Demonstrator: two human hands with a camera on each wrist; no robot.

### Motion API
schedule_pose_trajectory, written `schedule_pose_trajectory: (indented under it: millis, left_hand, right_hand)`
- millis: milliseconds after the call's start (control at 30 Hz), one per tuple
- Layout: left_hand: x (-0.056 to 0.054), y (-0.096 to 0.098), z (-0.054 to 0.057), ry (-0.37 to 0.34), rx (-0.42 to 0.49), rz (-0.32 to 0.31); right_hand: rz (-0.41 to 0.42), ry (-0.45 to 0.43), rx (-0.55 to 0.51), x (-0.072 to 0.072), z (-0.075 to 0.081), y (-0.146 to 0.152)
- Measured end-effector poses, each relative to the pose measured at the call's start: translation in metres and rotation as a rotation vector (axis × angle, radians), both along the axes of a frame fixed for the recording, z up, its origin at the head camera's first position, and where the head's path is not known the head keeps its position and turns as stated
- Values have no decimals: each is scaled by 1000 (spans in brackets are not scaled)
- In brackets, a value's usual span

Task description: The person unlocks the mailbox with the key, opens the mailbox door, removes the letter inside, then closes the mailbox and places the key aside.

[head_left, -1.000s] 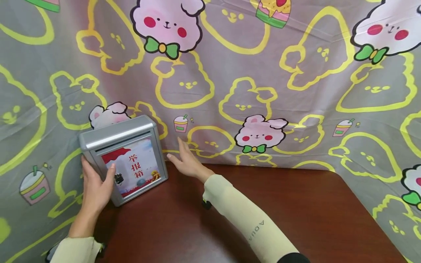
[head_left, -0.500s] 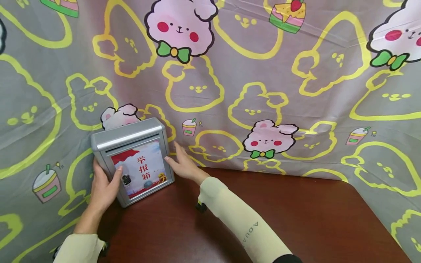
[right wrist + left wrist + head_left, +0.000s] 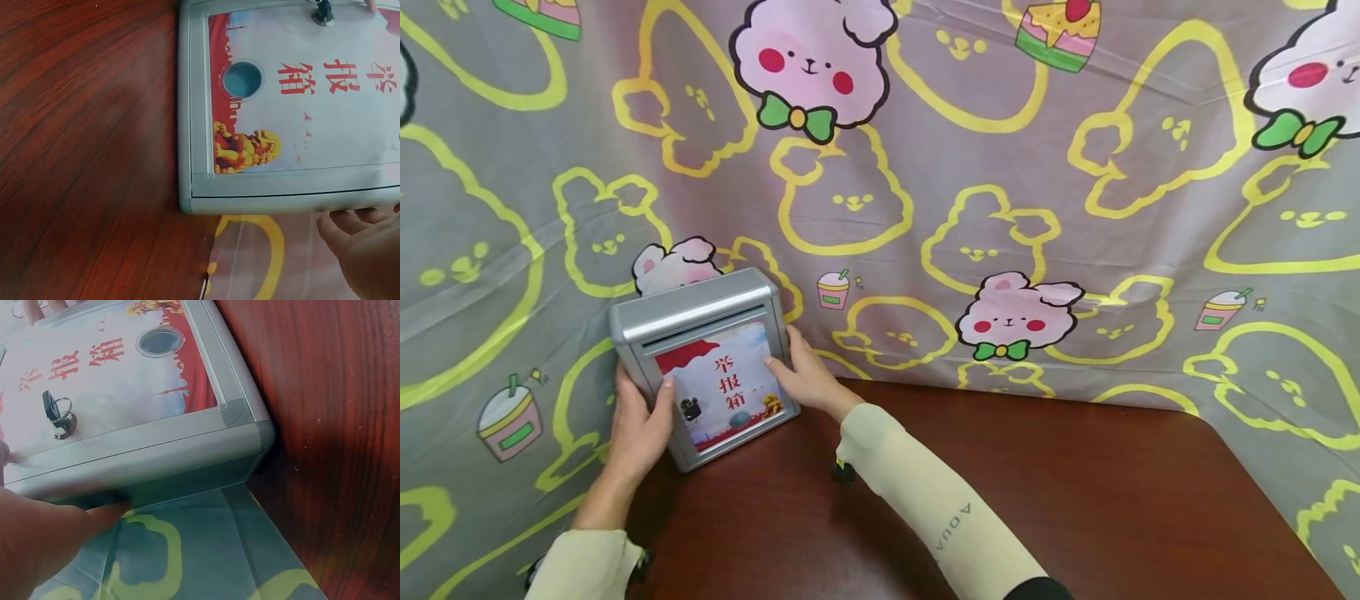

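Pale-cream fabric left sleeve (image 3: 580, 567), eight o'clock. Matching right sleeve (image 3: 917, 483), five o'clock, bore dark "AQUA" lettering (image 3: 953, 525); small black wrist-side attachment (image 3: 844, 472) showed underneath.

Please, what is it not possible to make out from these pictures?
Box, all views: its back, hidden by its own body.
Round window, right wrist view: what lies behind it, too murky to tell.
Right grip, right wrist view: partly cut off by the right edge.
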State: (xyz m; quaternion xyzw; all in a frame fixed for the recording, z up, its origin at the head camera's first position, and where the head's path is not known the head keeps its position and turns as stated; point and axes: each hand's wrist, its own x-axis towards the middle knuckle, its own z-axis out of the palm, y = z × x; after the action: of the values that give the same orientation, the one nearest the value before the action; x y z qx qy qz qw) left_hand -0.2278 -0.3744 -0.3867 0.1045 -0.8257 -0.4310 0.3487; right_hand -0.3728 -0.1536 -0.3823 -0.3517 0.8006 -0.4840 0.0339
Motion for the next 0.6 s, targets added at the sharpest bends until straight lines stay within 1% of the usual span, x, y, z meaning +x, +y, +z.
schedule_pose_trajectory:
  millis: [200, 400, 600]
  left_hand:
    - [1, -2, -5, -9, 14, -22]
    - [2, -2, -4, -10, 17, -27]
    - [5, 0, -3, 19, 30, -68]
  right_hand:
    - [-29, -25, -47, 0, -6, -10]
    - [-61, 19, -71, -2, -12, -18]
    - [-110, 58, -70, 1, -13, -18]
